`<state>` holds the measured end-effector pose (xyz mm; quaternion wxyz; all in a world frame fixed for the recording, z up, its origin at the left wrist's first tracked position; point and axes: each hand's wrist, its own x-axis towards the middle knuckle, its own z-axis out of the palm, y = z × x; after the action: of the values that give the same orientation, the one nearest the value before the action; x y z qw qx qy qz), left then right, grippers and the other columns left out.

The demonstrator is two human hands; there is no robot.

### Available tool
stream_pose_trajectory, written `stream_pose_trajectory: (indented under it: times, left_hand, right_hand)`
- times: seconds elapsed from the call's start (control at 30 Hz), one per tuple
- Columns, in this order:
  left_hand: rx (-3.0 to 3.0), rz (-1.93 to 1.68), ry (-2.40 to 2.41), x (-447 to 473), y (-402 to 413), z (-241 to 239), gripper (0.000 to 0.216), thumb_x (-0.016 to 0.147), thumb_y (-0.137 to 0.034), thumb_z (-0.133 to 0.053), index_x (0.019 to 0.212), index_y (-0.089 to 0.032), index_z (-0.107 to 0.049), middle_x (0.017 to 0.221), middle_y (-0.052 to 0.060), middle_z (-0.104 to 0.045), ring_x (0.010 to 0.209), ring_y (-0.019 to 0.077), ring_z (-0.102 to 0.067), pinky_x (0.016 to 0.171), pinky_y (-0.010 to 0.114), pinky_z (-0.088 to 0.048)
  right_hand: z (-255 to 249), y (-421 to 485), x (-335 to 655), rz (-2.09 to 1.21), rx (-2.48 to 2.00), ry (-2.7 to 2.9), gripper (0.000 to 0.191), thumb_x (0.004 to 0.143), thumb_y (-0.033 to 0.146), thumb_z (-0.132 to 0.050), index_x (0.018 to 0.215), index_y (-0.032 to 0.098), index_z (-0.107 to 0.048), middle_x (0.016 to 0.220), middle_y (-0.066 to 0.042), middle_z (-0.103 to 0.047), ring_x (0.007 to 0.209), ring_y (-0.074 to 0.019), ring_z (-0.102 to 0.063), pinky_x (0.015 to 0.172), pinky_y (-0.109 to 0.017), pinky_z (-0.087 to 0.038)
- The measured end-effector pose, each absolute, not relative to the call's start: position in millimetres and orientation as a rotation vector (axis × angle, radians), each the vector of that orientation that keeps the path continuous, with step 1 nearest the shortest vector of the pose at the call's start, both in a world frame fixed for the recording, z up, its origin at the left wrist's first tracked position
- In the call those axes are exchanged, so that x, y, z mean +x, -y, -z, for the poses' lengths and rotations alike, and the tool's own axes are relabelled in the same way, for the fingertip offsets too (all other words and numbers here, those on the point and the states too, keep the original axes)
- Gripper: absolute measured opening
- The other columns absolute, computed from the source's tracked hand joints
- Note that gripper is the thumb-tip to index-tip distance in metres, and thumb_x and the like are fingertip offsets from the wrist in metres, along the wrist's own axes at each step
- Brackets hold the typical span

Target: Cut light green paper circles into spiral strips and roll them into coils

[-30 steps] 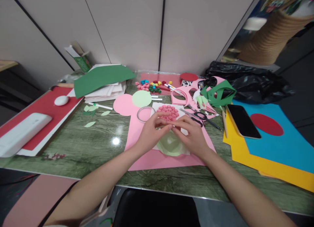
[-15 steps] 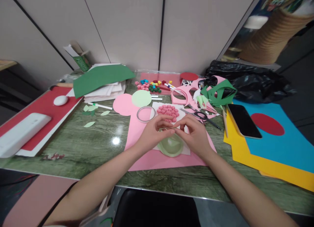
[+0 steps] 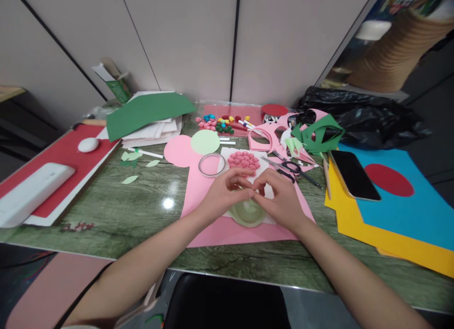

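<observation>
My left hand (image 3: 222, 194) and my right hand (image 3: 278, 196) meet fingertip to fingertip over a pale green paper disc (image 3: 247, 212) that lies on a white sheet on a large pink sheet (image 3: 227, 227). Both hands are pinched closed; what they pinch is too small to make out. Just beyond the fingers lies a cluster of small pink paper balls (image 3: 243, 160). A clear round ring (image 3: 212, 164) rests to the left of that cluster.
Scissors (image 3: 289, 167), a wooden stick (image 3: 326, 172) and a black phone (image 3: 353, 174) lie right, on yellow and blue sheets (image 3: 407, 210). Pink and green cut-outs (image 3: 312, 130), coloured paper balls (image 3: 216, 122), pens, a green sheet (image 3: 147, 112) and a white mouse (image 3: 88, 144) sit further back and left.
The hands' fingertips have drawn closer together and now touch in a pinch over the green disc. Nothing else has moved.
</observation>
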<state>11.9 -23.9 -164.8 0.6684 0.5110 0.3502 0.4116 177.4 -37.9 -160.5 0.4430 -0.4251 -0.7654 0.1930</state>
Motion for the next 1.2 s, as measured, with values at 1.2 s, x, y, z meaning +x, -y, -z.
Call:
stream_pose_trajectory:
  times: [1.2]
  left_hand:
    - [1.098, -0.853, -0.788, 11.9, 23.2, 164.6, 0.043, 0.066, -0.020, -0.080, 0.105, -0.019, -0.061, 0.079, 0.002, -0.069, 0.079, 0.0149, -0.065, 0.076, 0.030, -0.048]
  right_hand:
    - [156.9, 35.5, 182.2, -0.535, -1.040, 1.887, 0.020, 0.077, 0.013, -0.068, 0.065, 0.021, -0.053, 0.077, 0.000, -0.046, 0.071, -0.0153, -0.052, 0.064, -0.030, -0.045]
